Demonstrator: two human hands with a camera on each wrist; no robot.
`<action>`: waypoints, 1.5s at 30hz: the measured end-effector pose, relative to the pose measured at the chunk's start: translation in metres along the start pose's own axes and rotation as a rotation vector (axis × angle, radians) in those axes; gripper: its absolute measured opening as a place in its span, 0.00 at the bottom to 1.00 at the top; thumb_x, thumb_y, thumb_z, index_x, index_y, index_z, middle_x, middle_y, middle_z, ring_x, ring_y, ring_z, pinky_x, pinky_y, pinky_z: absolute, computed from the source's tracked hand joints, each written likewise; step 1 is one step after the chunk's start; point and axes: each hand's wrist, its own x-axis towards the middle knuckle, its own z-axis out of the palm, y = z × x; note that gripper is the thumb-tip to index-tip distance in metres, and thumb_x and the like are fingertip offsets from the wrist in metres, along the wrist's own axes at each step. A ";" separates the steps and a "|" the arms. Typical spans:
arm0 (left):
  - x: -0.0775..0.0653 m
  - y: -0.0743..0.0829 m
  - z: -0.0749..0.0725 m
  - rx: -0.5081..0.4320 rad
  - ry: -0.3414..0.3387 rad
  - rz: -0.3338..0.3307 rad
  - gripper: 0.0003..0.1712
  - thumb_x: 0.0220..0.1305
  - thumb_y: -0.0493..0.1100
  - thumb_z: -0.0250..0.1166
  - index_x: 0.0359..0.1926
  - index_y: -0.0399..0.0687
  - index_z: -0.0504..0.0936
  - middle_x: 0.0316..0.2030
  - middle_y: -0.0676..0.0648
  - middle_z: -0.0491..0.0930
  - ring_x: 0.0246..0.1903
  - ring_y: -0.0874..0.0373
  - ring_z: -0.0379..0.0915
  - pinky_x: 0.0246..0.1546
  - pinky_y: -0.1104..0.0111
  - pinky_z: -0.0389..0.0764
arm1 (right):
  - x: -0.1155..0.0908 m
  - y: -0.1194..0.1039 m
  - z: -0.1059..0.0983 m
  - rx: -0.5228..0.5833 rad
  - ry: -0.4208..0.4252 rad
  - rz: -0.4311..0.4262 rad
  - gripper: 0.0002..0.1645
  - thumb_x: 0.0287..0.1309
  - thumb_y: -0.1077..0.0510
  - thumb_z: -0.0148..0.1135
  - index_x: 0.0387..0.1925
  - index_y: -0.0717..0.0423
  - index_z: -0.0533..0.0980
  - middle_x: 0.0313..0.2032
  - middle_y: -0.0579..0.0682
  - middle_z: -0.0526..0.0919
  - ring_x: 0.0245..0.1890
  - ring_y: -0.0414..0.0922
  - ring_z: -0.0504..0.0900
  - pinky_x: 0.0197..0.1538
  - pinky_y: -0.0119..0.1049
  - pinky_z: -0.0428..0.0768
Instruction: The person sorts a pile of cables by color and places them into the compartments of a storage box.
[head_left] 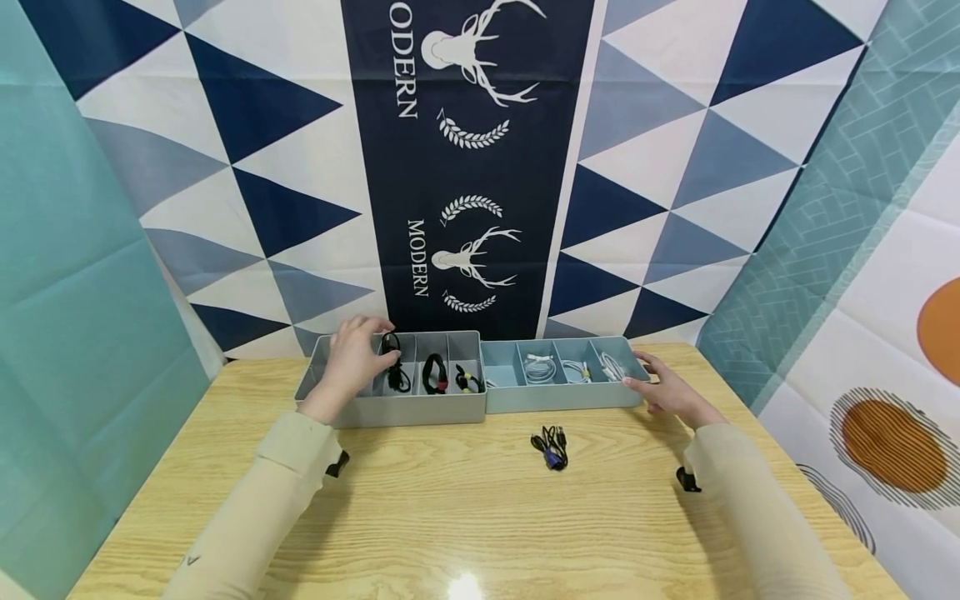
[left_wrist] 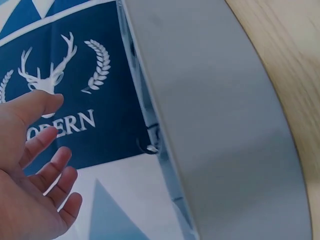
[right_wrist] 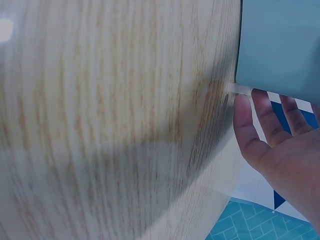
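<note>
My left hand (head_left: 354,357) is over the left part of a grey divided box (head_left: 420,410); in the left wrist view its fingers are spread and hold nothing. Just right of its fingertips, a black cable (head_left: 395,375) stands in one compartment. Further right in this box lie a black coiled cable with a red bit (head_left: 434,374) and a black cable with a yellow tie (head_left: 468,379). At the right end of a light-blue divided box (head_left: 562,398) is my right hand (head_left: 669,390), its fingers against the end wall. A small black cable with a blue tie (head_left: 552,448) lies on the table.
The two boxes stand end to end at the back of the wooden table (head_left: 480,517). White cables (head_left: 539,368) sit bundled in several compartments of the blue box. Behind rises a patterned cloth (head_left: 465,167), with more cloth at both sides.
</note>
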 end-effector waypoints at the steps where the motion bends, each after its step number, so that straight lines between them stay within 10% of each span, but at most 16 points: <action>1: 0.000 0.002 -0.001 -0.002 0.001 0.000 0.23 0.54 0.46 0.70 0.51 0.45 0.78 0.51 0.42 0.74 0.53 0.43 0.64 0.51 0.47 0.62 | 0.000 0.000 0.000 -0.002 0.000 0.002 0.52 0.63 0.40 0.55 0.74 0.46 0.35 0.67 0.73 0.42 0.27 0.50 0.69 0.30 0.38 0.73; 35: -0.023 0.075 -0.008 -0.067 0.046 0.140 0.21 0.52 0.45 0.71 0.48 0.51 0.80 0.49 0.46 0.74 0.47 0.48 0.64 0.47 0.53 0.64 | 0.003 -0.001 0.000 -0.005 0.012 0.027 0.56 0.59 0.35 0.57 0.74 0.48 0.37 0.68 0.73 0.42 0.44 0.55 0.69 0.35 0.39 0.74; 45: -0.032 0.090 0.002 -0.130 0.054 0.210 0.21 0.50 0.45 0.73 0.47 0.53 0.80 0.48 0.48 0.75 0.48 0.50 0.64 0.47 0.54 0.64 | 0.001 -0.001 0.000 0.002 0.006 0.013 0.55 0.60 0.36 0.56 0.74 0.48 0.36 0.67 0.73 0.42 0.28 0.49 0.69 0.31 0.39 0.73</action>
